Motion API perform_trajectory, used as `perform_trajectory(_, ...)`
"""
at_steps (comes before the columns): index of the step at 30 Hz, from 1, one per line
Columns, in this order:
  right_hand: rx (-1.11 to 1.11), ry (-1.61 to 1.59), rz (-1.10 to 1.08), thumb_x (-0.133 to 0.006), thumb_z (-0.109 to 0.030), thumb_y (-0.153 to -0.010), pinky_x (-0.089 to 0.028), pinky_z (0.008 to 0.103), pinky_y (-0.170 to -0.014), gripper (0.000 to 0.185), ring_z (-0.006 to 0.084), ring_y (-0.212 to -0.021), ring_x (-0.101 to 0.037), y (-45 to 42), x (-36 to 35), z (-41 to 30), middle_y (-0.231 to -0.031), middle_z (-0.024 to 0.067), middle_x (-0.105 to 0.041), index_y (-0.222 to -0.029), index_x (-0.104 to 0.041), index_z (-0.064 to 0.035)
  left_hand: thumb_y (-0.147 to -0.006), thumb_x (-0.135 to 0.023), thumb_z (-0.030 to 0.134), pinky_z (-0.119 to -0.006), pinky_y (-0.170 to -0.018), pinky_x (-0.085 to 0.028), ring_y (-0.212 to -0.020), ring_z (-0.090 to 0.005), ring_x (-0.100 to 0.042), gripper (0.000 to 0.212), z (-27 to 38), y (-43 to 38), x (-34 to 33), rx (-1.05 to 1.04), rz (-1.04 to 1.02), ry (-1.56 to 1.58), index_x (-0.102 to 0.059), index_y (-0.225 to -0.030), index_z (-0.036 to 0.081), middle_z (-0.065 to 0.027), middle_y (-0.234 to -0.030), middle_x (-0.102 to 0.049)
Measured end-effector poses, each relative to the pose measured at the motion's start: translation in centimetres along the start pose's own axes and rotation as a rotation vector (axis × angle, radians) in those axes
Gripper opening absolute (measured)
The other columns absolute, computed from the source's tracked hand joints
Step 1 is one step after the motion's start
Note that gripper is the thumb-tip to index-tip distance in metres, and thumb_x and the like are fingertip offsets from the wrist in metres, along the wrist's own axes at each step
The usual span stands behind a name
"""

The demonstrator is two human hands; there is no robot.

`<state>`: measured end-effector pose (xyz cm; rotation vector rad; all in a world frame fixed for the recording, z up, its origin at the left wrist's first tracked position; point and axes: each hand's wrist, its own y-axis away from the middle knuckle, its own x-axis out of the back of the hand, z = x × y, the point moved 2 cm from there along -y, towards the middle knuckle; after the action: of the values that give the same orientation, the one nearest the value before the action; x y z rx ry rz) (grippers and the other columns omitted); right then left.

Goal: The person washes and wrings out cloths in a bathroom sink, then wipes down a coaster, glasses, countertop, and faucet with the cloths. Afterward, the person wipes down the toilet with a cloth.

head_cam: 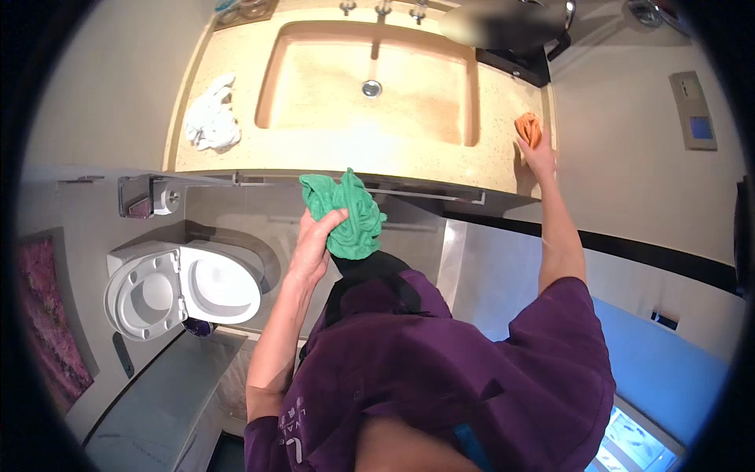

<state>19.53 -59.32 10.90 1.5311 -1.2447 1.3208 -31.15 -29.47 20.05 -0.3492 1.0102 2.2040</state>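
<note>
My left hand [315, 239] grips a bunched green cloth [348, 215] in front of my body, just off the front edge of the stone countertop [354, 156]. Far to the right, my right hand [540, 156] has its fingers on a crumpled orange cloth [528, 128] at the counter's right end, close to the wall. On the counter's left end lies a crumpled white cloth [213, 118]. Between the two ends is a rectangular sink basin [318, 76] with a round metal drain [371, 89].
Taps [383, 7] stand behind the basin, and a round mirror [507, 23] overhangs the counter's back right. A towel rail [424, 196] runs along the front edge. To the left are a toilet [221, 289] with its lid raised and a paper roll [168, 197].
</note>
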Motion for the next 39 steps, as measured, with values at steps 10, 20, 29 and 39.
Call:
perform_trajectory(10, -0.053, 0.213, 0.048, -0.069, -0.044, -0.092, -0.032, 0.0596, -0.101, 0.057, 0.0313, -0.13, -0.046, -0.4, -1.1, -2.1, -0.136, 0.0029, -0.061, -0.145, -0.051, -0.0287, -0.094, -0.063, 0.015, -0.042, -0.097, -0.055, -0.113, -0.0242, -0.066, 0.043, -3.9, 1.2, -4.0, 0.171, 0.056, 0.07, -0.055, -0.133, -0.001, -0.0126, -0.124, -0.066)
perform_trajectory(20, 0.359, -0.204, -0.059, -0.061, -0.036, -0.093, -0.054, 0.0508, -0.077, 0.034, 0.0392, -0.086, -0.068, 14.6, -3.5, -10.0, -0.095, 0.0224, -0.07, -0.103, -0.069, -0.0041, -0.097, -0.055, 0.019, -0.049, -0.111, -0.047, -0.127, -0.0335, -0.059, 0.047, 1.3, 1.5, -8.4, 0.103, -0.164, 0.473, -0.051, -0.139, -0.001, -0.0187, -0.139, -0.059)
perform_trajectory(29, 0.209, -1.301, -0.834, -0.074, -0.02, -0.091, -0.054, 0.0349, -0.074, 0.03, 0.0186, -0.082, -0.068, 34.7, -1.6, -25.3, -0.096, 0.0097, -0.074, -0.112, -0.07, 0.0012, -0.098, -0.067, 0.042, -0.046, -0.105, -0.048, -0.135, -0.0279, -0.047, 0.068, 2.9, -1.7, -21.2, -0.05, -0.355, -0.073, -0.043, -0.145, 0.0, -0.0156, -0.145, -0.048)
perform_trajectory(39, 0.03, -1.468, -1.282, -0.058, -0.012, -0.102, -0.053, 0.0332, -0.093, 0.035, 0.0166, -0.106, -0.066, 35.5, 3.3, -30.8, -0.117, 0.0081, -0.069, -0.136, -0.057, -0.0026, -0.094, -0.074, 0.036, -0.037, -0.092, -0.055, -0.122, -0.0213, -0.054, 0.066, -1.6, 8.5, 5.6, -0.12, 0.398, -0.45, -0.042, -0.145, 0.008, -0.0133, -0.132, -0.056)
